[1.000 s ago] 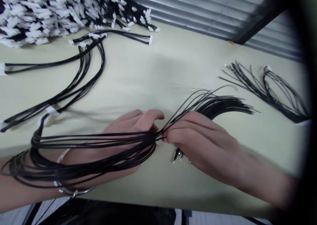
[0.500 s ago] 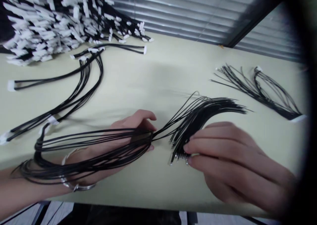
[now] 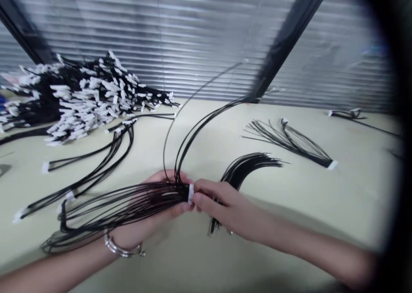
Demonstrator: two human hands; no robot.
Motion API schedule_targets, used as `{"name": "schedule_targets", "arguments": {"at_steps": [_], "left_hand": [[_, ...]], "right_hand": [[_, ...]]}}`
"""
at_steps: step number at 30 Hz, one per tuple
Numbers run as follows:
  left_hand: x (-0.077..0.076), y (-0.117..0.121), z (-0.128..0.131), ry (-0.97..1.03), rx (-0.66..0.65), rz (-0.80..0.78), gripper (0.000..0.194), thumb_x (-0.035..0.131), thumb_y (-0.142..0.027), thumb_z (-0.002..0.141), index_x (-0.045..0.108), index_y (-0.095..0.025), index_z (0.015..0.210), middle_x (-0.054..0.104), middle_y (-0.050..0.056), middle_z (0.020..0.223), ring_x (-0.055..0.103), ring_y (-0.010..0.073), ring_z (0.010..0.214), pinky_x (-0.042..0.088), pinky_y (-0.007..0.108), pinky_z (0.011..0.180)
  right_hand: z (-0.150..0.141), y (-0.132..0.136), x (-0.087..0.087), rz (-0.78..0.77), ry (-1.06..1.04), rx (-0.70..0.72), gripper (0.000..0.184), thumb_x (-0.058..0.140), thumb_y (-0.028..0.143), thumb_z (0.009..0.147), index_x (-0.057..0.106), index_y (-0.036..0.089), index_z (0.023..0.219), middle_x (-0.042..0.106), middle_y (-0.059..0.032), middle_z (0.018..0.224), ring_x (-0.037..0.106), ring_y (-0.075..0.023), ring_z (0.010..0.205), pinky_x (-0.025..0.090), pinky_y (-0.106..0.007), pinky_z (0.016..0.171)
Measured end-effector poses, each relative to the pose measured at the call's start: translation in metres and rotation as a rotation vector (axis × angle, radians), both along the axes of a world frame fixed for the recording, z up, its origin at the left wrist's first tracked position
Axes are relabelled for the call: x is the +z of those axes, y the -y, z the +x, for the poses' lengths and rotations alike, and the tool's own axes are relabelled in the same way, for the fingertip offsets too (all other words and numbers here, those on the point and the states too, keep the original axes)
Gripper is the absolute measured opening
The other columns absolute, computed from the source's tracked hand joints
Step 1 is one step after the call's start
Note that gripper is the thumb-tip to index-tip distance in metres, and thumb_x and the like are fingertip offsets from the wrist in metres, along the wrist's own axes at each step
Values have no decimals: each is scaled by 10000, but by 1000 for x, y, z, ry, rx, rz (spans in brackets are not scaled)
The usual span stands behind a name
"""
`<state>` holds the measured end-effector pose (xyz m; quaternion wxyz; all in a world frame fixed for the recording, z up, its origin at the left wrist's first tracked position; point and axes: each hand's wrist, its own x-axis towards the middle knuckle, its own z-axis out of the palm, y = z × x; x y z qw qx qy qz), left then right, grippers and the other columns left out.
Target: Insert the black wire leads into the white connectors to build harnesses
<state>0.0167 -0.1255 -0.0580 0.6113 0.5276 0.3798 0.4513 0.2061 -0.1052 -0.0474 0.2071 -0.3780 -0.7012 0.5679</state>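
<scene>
My left hand [image 3: 161,198] is closed around a harness of thin black wires [image 3: 128,205] near its white connector [image 3: 190,194]. The harness loops back over my wrist to a second white end. Several longer wires [image 3: 196,134] rise from my left fingers and arc up to the right. The thumb and fingers of my right hand [image 3: 219,202] pinch at the connector's right side; whether a wire is between them is hidden. Beneath and behind that hand, a loose bundle of black wires [image 3: 240,168] lies on the table.
At the back left is a large heap of black cables with white connectors [image 3: 86,104]. Several finished-looking cables [image 3: 96,168] lie in front of it. To the right rests another partly loose harness [image 3: 299,149], with more cable [image 3: 347,114] behind. Window blinds [image 3: 199,39] stand along the table's back edge.
My right hand has left the loose wire bundle and moved left to the connector. The harness's longer wires, which pointed right, now arc upward. The head view has tilted up.
</scene>
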Motion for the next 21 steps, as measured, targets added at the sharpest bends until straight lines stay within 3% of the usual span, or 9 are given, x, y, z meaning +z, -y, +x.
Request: {"name": "schedule_targets", "arguments": {"at_steps": [3,5,7,9,13,18,21], "left_hand": [[-4,1,2,45,-42,2,251,682,-208,737,558,-228,955,630,20,818,643,183,699,541,319,663],[-6,1,1,48,15,12,194,677,-199,738,571,-230,897,560,29,1029,630,182,778,528,339,727],[-7,2,0,52,76,19,159,680,-179,733,585,-222,853,470,27,1159,603,183,865,503,327,779],[-5,3,-2,71,112,34,150,706,-179,706,596,-205,806,457,31,1162,574,178,897,480,291,781],[3,4,-5,155,125,58,163,704,-279,715,566,-193,714,490,4,1063,539,99,750,463,227,715],[10,0,-13,273,236,-25,252,631,-361,778,525,-176,645,557,3,936,545,111,840,496,174,763],[10,-5,-14,272,228,-138,349,590,-422,791,516,-147,590,590,20,1065,588,137,896,518,203,830]], "right_hand": [[-9,-5,-1,-174,-105,40,306,482,465,855,502,169,780,612,-19,724,526,-100,606,390,-235,566],[-14,-7,0,-248,-171,18,299,514,453,838,486,165,762,592,-5,659,492,-75,537,360,-207,519],[-17,-6,5,-308,-230,-20,272,558,406,812,489,158,724,555,15,595,459,-58,508,326,-186,494],[-19,-4,9,-366,-274,-65,251,575,348,791,482,150,665,505,29,533,424,-48,479,289,-176,468],[-17,-3,11,-494,-343,-146,221,469,251,803,445,145,611,453,30,485,360,-42,415,239,-180,421],[6,-20,6,-447,-488,-337,213,513,296,860,505,130,728,492,42,607,412,-47,464,325,-173,429],[19,-30,7,-351,-653,-474,198,533,313,863,527,127,798,518,34,684,449,-53,521,389,-186,487]]}}
